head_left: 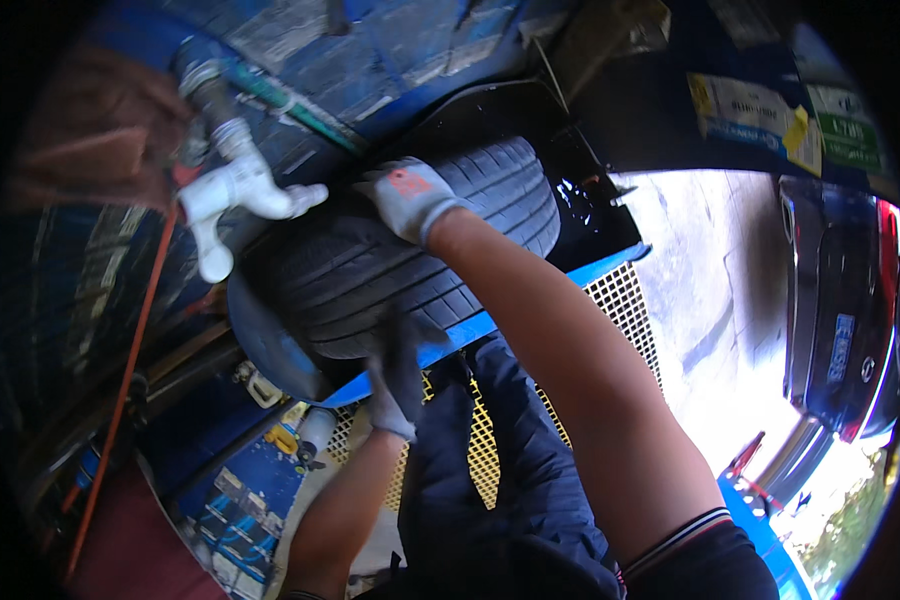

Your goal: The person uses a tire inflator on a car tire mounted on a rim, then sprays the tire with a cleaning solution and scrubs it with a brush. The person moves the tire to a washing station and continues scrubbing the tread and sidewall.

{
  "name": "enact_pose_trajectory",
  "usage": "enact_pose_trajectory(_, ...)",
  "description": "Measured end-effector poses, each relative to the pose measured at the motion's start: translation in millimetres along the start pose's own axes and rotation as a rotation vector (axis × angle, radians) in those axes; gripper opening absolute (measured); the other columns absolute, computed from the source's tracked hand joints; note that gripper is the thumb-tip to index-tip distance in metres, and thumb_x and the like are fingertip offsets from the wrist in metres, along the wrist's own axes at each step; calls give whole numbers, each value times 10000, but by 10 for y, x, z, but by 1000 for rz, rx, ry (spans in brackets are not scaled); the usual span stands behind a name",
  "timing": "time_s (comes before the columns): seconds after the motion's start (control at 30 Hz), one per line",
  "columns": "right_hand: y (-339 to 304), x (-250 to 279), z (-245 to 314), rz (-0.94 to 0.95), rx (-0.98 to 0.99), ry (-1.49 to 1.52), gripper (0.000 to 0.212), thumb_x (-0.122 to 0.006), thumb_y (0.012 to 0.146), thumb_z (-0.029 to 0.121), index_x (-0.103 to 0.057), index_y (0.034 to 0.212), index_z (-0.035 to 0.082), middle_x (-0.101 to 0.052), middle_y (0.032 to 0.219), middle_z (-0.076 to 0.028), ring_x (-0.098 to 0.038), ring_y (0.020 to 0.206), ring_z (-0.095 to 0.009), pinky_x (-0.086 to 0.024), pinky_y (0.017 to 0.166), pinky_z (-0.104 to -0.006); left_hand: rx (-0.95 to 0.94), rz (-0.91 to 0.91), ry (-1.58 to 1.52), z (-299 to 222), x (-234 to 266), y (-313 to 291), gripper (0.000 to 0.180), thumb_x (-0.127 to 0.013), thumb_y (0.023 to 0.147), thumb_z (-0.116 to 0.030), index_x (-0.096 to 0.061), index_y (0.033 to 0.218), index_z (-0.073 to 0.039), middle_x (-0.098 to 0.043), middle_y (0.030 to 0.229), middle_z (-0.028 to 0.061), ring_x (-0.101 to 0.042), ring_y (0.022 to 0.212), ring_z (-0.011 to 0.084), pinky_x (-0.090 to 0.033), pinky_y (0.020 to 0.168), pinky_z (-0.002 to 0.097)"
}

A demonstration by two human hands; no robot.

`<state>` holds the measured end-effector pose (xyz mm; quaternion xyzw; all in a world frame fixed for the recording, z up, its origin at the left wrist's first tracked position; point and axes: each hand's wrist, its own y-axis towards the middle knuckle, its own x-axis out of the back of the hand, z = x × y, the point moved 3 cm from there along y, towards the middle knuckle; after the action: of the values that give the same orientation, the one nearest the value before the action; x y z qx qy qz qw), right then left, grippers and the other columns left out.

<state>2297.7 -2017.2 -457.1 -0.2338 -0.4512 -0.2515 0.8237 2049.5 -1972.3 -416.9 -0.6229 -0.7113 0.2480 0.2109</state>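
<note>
A black tire (470, 210) with a grooved tread lies in a blue tank (600, 265) in front of me. My right hand (415, 200), in a pale glove with an orange-red print on its back, grips the tire's far side. Its fingertips fade into the dark beyond the edge. On the near side, my left hand (395, 370) wears a glove with a dark palm and is smeared by motion. Its fingers point up along the tread with the thumb apart, and it holds nothing I can see.
A white plastic tap (245, 190) juts out beside the tire at the left. Yellow grating (485, 450) lies underfoot. An orange-red hose or cord (135, 380) runs down the left. Blue shelving with small items (240, 520) stands lower left. A dark car (840, 310) is parked at the right.
</note>
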Motion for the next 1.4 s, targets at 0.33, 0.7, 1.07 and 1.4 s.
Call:
enact_pose_trajectory(0.33,-378,214,-122,-732,-199,135,360,-581,1047,308,-761,1226,53,-751,1312,-204,-669,1290,-395,-449,1190,-524,-523,-601,855,-1040,398,1661,608,-429,1146,-500,-735,1372,-26,-725,1373,260,-670,1264,464,-520,1074,509)
enact_pose_trajectory(0.7,-2148,-796,-1017,-786,-1355,1399,1018,-846,917,556,-445,1579,-106,-601,1534,-309,-626,1378,-374,-513,1146,-428,-470,-576,1023,-1140,387,1701,597,-491,1133,-503,-758,1352,-17,-728,1383,252,-681,1274,444,-521,1087,461)
enact_pose_trajectory(1.07,-1782,-1047,-1081,-849,-1060,2380,859,-832,973,499,-457,1612,64,-669,1446,-187,-691,1261,-380,-565,1105,-614,-453,-567,1049,-970,410,1688,525,-502,1134,-429,-756,1354,-25,-745,1369,223,-695,1262,418,-529,1085,474)
enact_pose_trajectory(1.4,-1820,-1057,-873,-926,-1332,1871,1228,-933,809,564,-284,1655,-45,-538,1576,-265,-578,1403,-393,-526,1137,-496,-346,-560,957,-709,767,1624,624,-419,1159,-476,-689,1443,9,-693,1466,242,-652,1349,417,-490,1136,464)
